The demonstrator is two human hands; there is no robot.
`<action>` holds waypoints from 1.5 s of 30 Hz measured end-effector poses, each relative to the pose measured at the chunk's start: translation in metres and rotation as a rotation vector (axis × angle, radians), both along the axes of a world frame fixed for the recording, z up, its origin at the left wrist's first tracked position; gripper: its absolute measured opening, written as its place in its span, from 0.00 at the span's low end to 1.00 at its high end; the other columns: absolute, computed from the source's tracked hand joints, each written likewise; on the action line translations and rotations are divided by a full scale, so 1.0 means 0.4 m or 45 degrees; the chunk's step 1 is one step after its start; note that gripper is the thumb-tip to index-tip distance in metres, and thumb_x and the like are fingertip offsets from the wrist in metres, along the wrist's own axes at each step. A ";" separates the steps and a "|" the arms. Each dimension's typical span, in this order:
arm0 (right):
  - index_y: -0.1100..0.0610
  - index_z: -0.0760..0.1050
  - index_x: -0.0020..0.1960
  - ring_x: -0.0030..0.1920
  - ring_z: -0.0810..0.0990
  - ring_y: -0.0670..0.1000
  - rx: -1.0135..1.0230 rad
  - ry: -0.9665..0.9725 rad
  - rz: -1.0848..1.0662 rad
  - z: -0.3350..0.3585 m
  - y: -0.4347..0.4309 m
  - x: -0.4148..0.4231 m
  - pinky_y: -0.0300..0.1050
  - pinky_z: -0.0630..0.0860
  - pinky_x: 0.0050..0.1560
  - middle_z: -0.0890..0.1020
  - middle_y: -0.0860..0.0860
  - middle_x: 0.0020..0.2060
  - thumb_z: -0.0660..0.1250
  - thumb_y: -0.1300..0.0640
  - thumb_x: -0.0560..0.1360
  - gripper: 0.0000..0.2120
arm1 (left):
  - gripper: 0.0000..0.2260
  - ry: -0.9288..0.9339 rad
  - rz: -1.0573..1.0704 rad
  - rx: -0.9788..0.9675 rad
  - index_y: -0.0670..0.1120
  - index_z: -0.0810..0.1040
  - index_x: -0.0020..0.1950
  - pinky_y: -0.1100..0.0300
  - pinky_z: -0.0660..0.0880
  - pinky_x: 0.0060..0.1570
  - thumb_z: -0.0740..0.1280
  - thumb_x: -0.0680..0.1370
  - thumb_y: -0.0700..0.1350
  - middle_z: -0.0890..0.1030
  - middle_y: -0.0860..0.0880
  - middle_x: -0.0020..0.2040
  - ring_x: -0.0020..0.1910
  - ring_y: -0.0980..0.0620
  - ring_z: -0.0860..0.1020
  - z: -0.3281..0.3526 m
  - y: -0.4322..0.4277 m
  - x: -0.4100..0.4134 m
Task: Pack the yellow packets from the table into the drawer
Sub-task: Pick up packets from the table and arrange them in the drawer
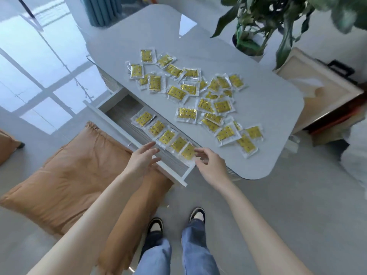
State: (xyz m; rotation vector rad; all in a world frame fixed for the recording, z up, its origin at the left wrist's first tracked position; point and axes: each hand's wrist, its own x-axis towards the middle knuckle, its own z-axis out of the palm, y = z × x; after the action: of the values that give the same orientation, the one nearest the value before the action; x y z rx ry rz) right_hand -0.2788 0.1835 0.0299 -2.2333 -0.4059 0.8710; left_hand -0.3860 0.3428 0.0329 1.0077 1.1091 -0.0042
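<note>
The right hand [208,165] is loosely spread, its fingertips at the crinkly clear edge of the nearest yellow packet [188,151]. Beside it the left hand [143,158] hovers straight-fingered and empty over the white drawer [123,110]. Beyond them, glossy packets [222,106] litter the smooth grey table [258,116].

Glossy grey floor [258,205], orange cushion [59,175], houseplant [268,20]
</note>
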 end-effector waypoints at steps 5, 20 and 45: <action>0.52 0.75 0.63 0.48 0.77 0.45 -0.019 -0.047 -0.111 0.121 -0.173 0.020 0.35 0.69 0.48 0.80 0.46 0.56 0.61 0.60 0.78 0.15 | 0.19 0.001 -0.122 0.024 0.48 0.69 0.71 0.53 0.73 0.58 0.61 0.80 0.40 0.76 0.47 0.65 0.59 0.46 0.77 0.117 -0.128 0.031; 0.53 0.75 0.62 0.49 0.78 0.49 -0.006 -0.122 -0.080 0.287 -0.756 0.227 0.41 0.73 0.54 0.79 0.49 0.59 0.61 0.63 0.76 0.16 | 0.16 -0.013 -0.216 0.123 0.48 0.72 0.68 0.55 0.74 0.56 0.62 0.80 0.40 0.78 0.48 0.54 0.50 0.49 0.78 0.268 -0.612 0.224; 0.52 0.73 0.65 0.46 0.75 0.45 -0.260 0.003 0.224 0.132 -0.624 0.763 0.37 0.67 0.47 0.76 0.47 0.63 0.60 0.61 0.78 0.16 | 0.21 0.316 -0.037 -0.074 0.46 0.64 0.73 0.56 0.71 0.54 0.60 0.80 0.41 0.74 0.45 0.62 0.55 0.48 0.74 -0.068 -0.631 0.667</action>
State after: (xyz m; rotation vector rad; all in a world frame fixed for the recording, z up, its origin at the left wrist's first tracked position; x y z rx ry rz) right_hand 0.0264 -0.0662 0.0828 -2.4094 -0.5403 1.0475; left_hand -0.1192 0.0902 0.0059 0.9894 1.3127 -0.1881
